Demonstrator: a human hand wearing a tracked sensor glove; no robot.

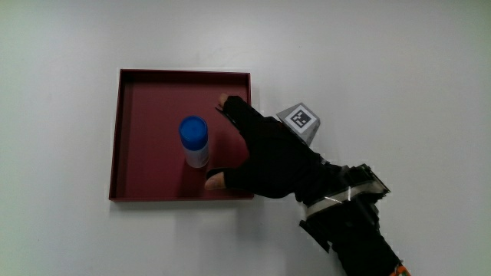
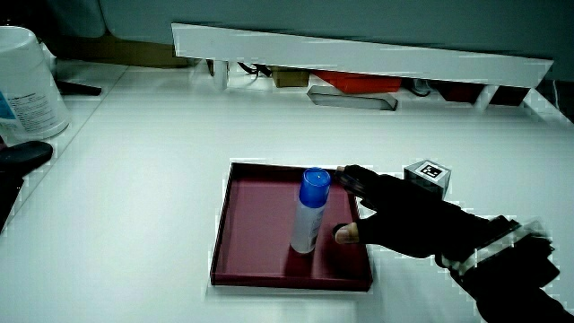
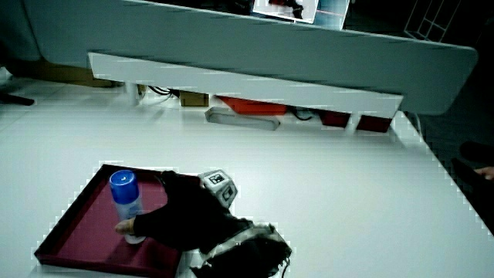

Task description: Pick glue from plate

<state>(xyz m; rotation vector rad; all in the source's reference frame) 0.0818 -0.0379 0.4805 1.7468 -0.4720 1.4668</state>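
A glue stick (image 1: 195, 142) with a blue cap and white body stands upright in a dark red square plate (image 1: 142, 92). It shows in both side views too, glue stick (image 2: 309, 211) and glue stick (image 3: 126, 202), on the plate (image 2: 247, 260) and plate (image 3: 73, 232). The gloved hand (image 1: 265, 149) reaches over the plate's edge beside the glue stick, fingers spread around it without touching, thumb nearer the person. The patterned cube (image 1: 299, 119) sits on the hand's back. The hand (image 2: 395, 215) holds nothing.
A white tub (image 2: 27, 85) stands at the table's edge in a side view, with a dark object (image 2: 22, 154) beside it. A low white partition (image 2: 359, 54) runs along the table, with red and grey items under it.
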